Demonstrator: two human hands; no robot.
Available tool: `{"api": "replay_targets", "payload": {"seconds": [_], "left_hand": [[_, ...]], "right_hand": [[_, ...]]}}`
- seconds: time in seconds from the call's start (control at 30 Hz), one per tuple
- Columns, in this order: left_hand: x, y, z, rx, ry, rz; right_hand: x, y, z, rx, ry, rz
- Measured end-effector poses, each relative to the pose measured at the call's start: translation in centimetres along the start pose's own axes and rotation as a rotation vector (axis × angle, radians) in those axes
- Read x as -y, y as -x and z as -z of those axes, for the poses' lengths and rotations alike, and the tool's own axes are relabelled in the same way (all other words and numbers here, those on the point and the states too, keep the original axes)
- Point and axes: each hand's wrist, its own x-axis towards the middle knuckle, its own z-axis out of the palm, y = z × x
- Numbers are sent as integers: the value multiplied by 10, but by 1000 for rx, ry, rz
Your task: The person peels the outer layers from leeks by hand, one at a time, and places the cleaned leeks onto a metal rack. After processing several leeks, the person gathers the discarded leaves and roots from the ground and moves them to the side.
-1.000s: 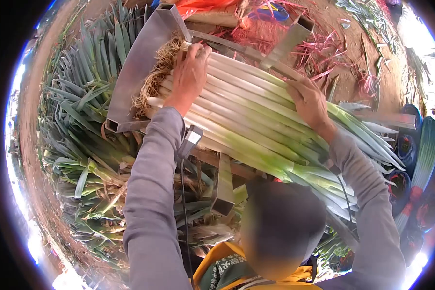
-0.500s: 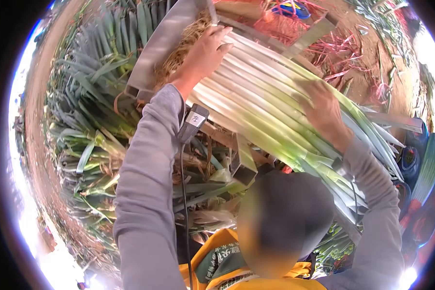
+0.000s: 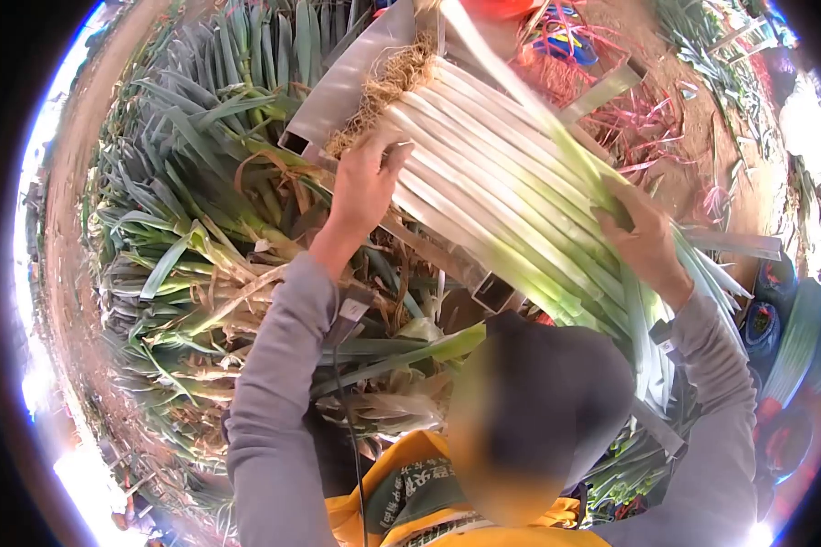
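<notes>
Several leeks (image 3: 483, 164) lie side by side in a metal rack, white stalks toward the upper left and green leaves toward the lower right. Their brown roots (image 3: 388, 87) are bunched along a metal end plate (image 3: 342, 77). My left hand (image 3: 365, 178) is at the near root ends, fingers loosely bent and thumb apart, touching the outermost stalks. Along the far side one leek (image 3: 511, 82) is raised at a slant, its white end beyond the rack. My right hand (image 3: 645, 232) is closed round its green part, over the leaves of the others.
A big heap of leeks (image 3: 192, 137) fills the left side. Red plastic twine (image 3: 625, 132) litters the ground beyond the rack. A metal bar (image 3: 734, 243) juts out at right. A capped head (image 3: 556, 410) covers the lower middle. More leeks (image 3: 789, 346) lie at far right.
My left hand has slid from the far stalks to the near root ends. My right hand has moved slightly outward and closed on a leek, whose white end has risen off the row.
</notes>
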Motion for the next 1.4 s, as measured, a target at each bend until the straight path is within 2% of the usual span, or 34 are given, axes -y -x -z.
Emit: {"api": "replay_targets", "payload": {"seconds": [0.07,0.1,0.13,0.17,0.27,0.3,0.33,0.4,0.47,0.53,0.57,0.6,0.67,0.73,0.77,0.8,0.87,0.93,1.0,1.07,1.13,1.2,1.23,1.3,1.33,1.4], "left_hand": [[4,-7,-16,14,28,34],[9,-10,-25,101,-40,99],[14,-12,-33,187,-110,160],[20,-10,-39,142,-103,120],[37,-11,-43,212,-65,130],[36,-13,-44,224,35,180],[34,-15,-43,207,21,183],[31,-12,-40,149,-121,40],[29,-4,-32,182,-124,123],[25,7,-17,144,396,469],[22,16,-8,162,457,592],[14,25,5,150,456,593],[-6,51,37,273,166,646],[-34,82,71,323,210,720],[-47,92,85,381,264,795],[-60,99,99,360,256,810],[-89,125,151,359,317,843],[-119,147,204,189,385,855],[-129,175,255,-52,468,810],[-161,201,294,-380,548,811],[-178,236,333,-607,522,764],[-191,274,373,-816,579,724],[-183,299,396,-851,636,667],[-175,338,427,-910,764,584],[-170,352,436,-914,779,569],[-143,384,447,-1049,904,519]], "right_hand": [[-2,8,-7,119,-1,-69],[-3,10,-15,105,10,13],[-5,10,-21,105,17,11],[-6,12,-26,127,10,37],[-3,23,-41,171,-14,94],[2,24,-45,206,-4,106],[6,22,-50,242,4,130],[13,19,-54,248,-7,155],[25,18,-48,270,6,147],[31,23,-46,301,-17,158],[35,27,-46,333,-42,166],[37,32,-50,336,-42,177],[38,50,-70,349,-162,218],[36,66,-83,413,-109,225],[36,73,-84,402,13,227],[36,78,-85,396,129,242],[8,83,-104,361,223,405],[72,81,-92,210,149,200],[1,90,-129,280,84,253],[-30,93,-150,251,-142,80],[-29,63,-96,506,-197,112],[15,24,-40,421,-42,330],[1,2,-28,217,61,363],[51,-35,17,53,-190,-15],[86,-47,41,77,-149,-89],[171,-53,62,89,-122,-109]]}}
